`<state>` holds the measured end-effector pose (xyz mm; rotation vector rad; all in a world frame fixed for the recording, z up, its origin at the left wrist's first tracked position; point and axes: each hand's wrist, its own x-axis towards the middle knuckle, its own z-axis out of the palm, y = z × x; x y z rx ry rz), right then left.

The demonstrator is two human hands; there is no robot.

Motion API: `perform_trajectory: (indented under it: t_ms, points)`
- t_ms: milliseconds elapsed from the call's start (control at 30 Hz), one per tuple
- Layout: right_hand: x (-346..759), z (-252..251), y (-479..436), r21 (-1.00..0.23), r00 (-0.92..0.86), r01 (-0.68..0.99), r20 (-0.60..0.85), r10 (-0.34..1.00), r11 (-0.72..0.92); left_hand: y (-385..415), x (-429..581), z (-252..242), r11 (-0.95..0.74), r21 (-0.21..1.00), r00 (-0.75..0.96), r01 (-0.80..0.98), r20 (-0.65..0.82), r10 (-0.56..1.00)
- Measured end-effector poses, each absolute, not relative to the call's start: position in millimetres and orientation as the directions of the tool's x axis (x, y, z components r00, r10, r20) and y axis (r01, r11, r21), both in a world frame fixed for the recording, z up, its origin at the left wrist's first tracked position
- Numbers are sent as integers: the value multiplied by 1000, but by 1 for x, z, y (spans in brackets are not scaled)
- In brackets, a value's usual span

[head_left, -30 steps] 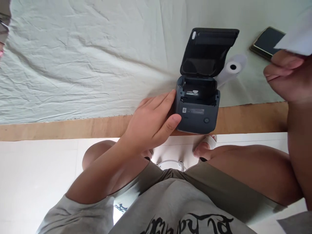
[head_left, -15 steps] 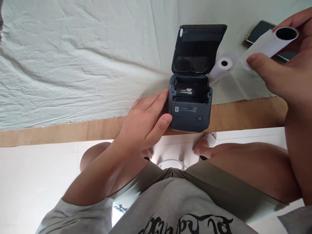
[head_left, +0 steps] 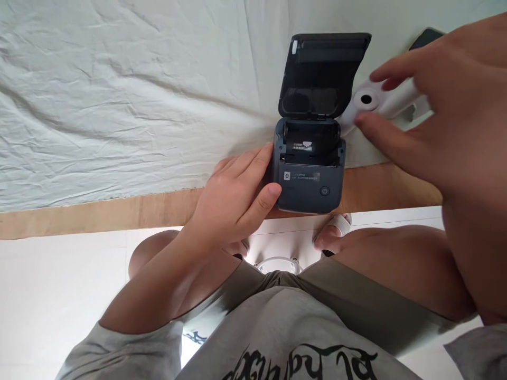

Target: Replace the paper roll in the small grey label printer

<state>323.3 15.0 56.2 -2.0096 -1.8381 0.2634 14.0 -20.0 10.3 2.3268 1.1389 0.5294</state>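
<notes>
So the biggest thing in front of you is the desk (head_left: 91, 212), its wrinkled pale green cloth (head_left: 119, 105) running off the top and left of the view, with the bare wooden edge on your side. Pale floor (head_left: 47, 295) shows below. Your grey shirt (head_left: 293, 316) is cut off at the bottom, so only part of its black lettering shows, upside down and hard to read.

Your right hand (head_left: 447, 111) comes in from the right edge and is a bit blurry. Its thumb and fingers are spread around the end of a white paper roll, but I honestly can't tell if you're gripping it. Your left hand (head_left: 237, 190) is flat and wide, not wrapped round anything, fingertips against the left side of the dark printer (head_left: 311, 182).

The printer sits at the desk edge with its lid (head_left: 317, 74) flipped up, bay exposed. That paper roll (head_left: 358, 98) is just right of it, lower end partly behind the printer. Another white tube-like piece (head_left: 401, 100) is mostly behind your right hand, so no clue if it's held or lying there. Only a corner of the phone (head_left: 425, 37) peeks out. The bay label (head_left: 303, 146) is too tiny to read, but the power button (head_left: 325, 191) shows fine.
</notes>
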Motion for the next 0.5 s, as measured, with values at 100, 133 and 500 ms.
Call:
perform_trajectory:
  t_ms: [100,133,500]
  points:
    - [323,50,22,-176,-67,980,161,985,95,-20,13,10,-528,564,577,635,107,810]
    - [326,47,24,-155,-70,983,165,984,96,-19,13,10,-530,556,580,640,103,808]
    - [333,44,16,-276,-109,947,197,974,162,-19,15,9,-531,552,580,643,102,808]
